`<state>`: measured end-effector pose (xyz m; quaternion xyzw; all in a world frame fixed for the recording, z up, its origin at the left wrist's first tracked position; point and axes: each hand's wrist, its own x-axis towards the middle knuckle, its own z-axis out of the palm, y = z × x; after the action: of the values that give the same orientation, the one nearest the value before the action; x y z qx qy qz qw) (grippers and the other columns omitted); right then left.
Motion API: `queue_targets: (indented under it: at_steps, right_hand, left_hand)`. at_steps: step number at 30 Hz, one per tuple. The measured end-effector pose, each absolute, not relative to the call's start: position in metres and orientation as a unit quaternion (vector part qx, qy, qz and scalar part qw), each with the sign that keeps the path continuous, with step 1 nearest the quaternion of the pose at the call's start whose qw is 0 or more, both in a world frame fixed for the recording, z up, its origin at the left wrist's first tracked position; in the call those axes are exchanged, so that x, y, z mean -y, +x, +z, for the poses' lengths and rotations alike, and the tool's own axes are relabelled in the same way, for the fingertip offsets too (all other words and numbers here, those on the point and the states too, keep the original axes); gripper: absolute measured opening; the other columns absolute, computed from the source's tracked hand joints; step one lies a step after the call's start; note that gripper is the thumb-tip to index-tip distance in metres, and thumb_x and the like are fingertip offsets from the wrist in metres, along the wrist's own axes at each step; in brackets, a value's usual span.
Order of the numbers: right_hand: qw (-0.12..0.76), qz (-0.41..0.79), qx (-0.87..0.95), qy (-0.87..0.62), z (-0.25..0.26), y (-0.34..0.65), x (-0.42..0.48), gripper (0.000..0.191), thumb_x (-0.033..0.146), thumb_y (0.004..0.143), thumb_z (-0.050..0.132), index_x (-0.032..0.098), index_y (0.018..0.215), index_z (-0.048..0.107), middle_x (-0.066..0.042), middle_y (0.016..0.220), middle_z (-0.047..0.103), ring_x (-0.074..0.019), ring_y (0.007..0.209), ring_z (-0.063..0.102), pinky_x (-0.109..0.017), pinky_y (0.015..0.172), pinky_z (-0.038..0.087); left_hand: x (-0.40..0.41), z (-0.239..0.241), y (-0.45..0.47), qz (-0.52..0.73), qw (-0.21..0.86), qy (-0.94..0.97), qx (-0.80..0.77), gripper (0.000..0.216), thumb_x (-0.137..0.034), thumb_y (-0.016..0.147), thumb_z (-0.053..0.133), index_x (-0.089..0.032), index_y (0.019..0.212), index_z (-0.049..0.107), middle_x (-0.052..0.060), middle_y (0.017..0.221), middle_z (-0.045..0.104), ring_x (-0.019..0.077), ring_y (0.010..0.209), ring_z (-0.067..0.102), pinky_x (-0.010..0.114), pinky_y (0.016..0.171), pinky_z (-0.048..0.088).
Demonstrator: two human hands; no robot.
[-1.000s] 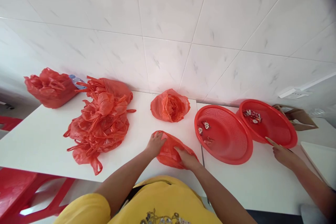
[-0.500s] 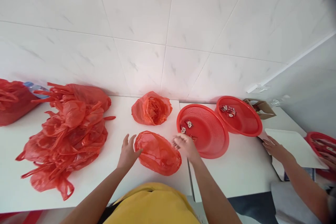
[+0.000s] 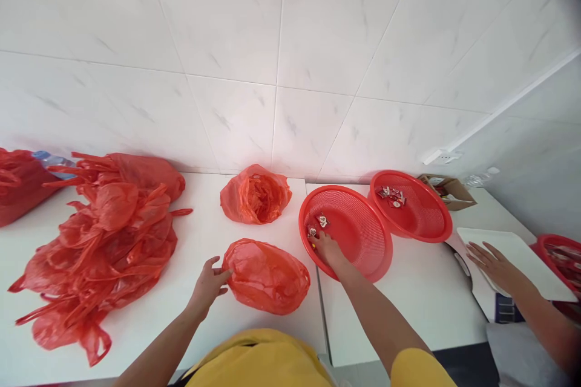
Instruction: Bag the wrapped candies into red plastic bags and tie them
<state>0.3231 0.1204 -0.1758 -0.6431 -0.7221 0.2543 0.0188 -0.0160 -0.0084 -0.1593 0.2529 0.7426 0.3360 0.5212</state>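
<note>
An open red plastic bag [image 3: 270,290] lies on the white table in front of me, its mouth spread wide and facing up. My left hand [image 3: 209,287] is at the bag's left rim, fingers apart, one fingertip seeming to touch the edge. My right hand [image 3: 328,249] reaches down into a red mesh basket [image 3: 363,242], at its left side. Small wrapped candies [image 3: 322,221] lie there beside the fingers. The right fingertips point down and are partly hidden, so whether they grip a candy is unclear.
Behind the open bag stands a stuffed red bag [image 3: 256,196]. Tied red bags [image 3: 104,248] are heaped at left. A second red basket [image 3: 422,217] holds several wrapped pieces, near a cardboard box [image 3: 454,193]. At right, a co-worker's hand [image 3: 497,266] rests over a white tray [image 3: 512,254].
My right hand has moved from the open bag's right side into the red basket. My left hand stays by the bag's left rim. The co-worker's hand has shifted onto the white tray.
</note>
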Motion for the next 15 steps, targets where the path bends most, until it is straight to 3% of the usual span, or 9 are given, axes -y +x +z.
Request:
queue_targets:
  at_steps: [5,9,12,15]
  right_hand:
    - [0.016,0.250,0.746,-0.617,-0.188,0.330,-0.138,0.036,0.014,0.076,0.056,0.024,0.110,0.066,-0.009,0.122,0.060,-0.0247,0.104,0.053,-0.032,0.084,0.040]
    - [0.036,0.258,0.734,-0.627,-0.185,0.342,-0.152,0.021,0.018,0.076,0.055,0.021,0.092,0.068,-0.006,0.108,0.064,-0.0195,0.093,0.057,-0.026,0.075,0.042]
    - [0.055,0.251,0.705,-0.661,-0.181,0.352,-0.168,0.023,0.024,0.083,0.046,0.020,0.095,0.065,-0.006,0.104,0.063,-0.0170,0.084,0.058,-0.025,0.070,0.042]
    - [0.061,0.237,0.678,-0.693,-0.180,0.355,-0.186,0.030,0.028,0.088,0.039,0.018,0.104,0.062,-0.010,0.110,0.060,-0.0190,0.090,0.057,-0.027,0.073,0.043]
  left_hand:
    - [0.008,-0.164,-0.015,0.334,0.524,0.243,-0.745,0.074,-0.048,0.072,0.067,-0.019,0.133,0.036,0.007,0.098,0.062,0.0220,0.088,0.066,0.035,0.069,0.057]
    - [0.005,-0.159,-0.012,0.363,0.518,0.231,-0.739,0.071,-0.046,0.069,0.071,-0.019,0.127,0.041,0.007,0.094,0.063,0.0222,0.083,0.067,0.037,0.069,0.058]
    - [0.003,-0.156,-0.010,0.381,0.510,0.220,-0.739,0.068,-0.045,0.067,0.072,-0.019,0.123,0.044,0.005,0.090,0.064,0.0218,0.078,0.068,0.039,0.068,0.058]
    - [0.003,-0.154,-0.008,0.387,0.507,0.213,-0.740,0.069,-0.045,0.067,0.072,-0.019,0.125,0.043,0.005,0.091,0.064,0.0215,0.079,0.068,0.039,0.070,0.058]
